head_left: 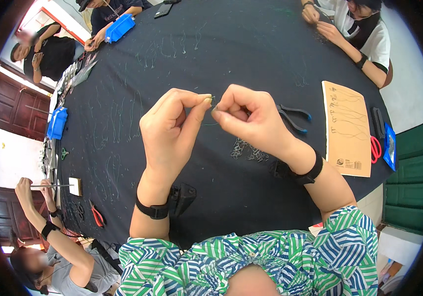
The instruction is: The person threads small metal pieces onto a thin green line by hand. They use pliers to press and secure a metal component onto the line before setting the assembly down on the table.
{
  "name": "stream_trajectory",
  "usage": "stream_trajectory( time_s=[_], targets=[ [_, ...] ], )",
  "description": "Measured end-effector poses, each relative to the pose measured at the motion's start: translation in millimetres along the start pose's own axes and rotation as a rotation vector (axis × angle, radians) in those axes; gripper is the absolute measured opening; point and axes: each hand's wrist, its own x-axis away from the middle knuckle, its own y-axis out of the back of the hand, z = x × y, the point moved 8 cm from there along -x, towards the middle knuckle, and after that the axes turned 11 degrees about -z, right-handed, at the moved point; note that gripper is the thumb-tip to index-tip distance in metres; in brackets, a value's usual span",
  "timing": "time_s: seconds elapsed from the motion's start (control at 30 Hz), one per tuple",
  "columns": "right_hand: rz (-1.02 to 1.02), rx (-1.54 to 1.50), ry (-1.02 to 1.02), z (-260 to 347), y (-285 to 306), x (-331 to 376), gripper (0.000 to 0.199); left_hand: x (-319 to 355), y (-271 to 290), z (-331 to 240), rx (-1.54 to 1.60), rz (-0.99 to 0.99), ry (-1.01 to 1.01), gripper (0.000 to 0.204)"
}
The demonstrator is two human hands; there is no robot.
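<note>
Over the middle of the dark cloth, my left hand (169, 130) and my right hand (253, 116) are raised with their fingertips almost meeting. The thumb and forefinger of my left hand pinch a thin green cord (210, 125), and a short loop of it shows below the fingertips. My right hand is closed in a pinch at the cord too; its curled fingers hide the exact grip. Just beyond my right wrist lie pliers (295, 119) with black and blue handles. A small heap of metal hooks or links (249, 150) sits below my right hand.
To the right lie a tan card (348, 155) with cords on it, red-handled scissors (375, 149) and a blue packet (390, 146). Rows of thin cords (115, 118) spread leftward. Red-handled pliers (97, 215) lie near the left edge. Several people work around the table (251, 204).
</note>
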Motion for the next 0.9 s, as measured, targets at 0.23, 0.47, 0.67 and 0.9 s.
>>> stream_trajectory(
  time_s=[0.23, 0.47, 0.67, 0.9],
  targets=[
    [-0.135, 0.274, 0.387, 43.9, 12.3, 0.9, 0.008, -0.2, -3.4, -6.3, -0.045, 0.055, -0.056, 0.008],
    [-0.108, 0.092, 0.037, 8.4, 25.1, -12.5, 0.015, 1.4, -6.3, -10.7, -0.022, 0.091, -0.054, 0.007],
    [-0.026, -0.290, -0.330, -24.8, 1.6, -3.6, 0.009, 2.0, -2.3, 3.1, 0.018, 0.010, -0.014, 0.006],
    [-0.088, 0.284, 0.384, 37.5, 2.9, 3.4, 0.008, -0.2, -0.6, -0.3, -0.054, -0.013, 0.003, 0.006]
  ],
)
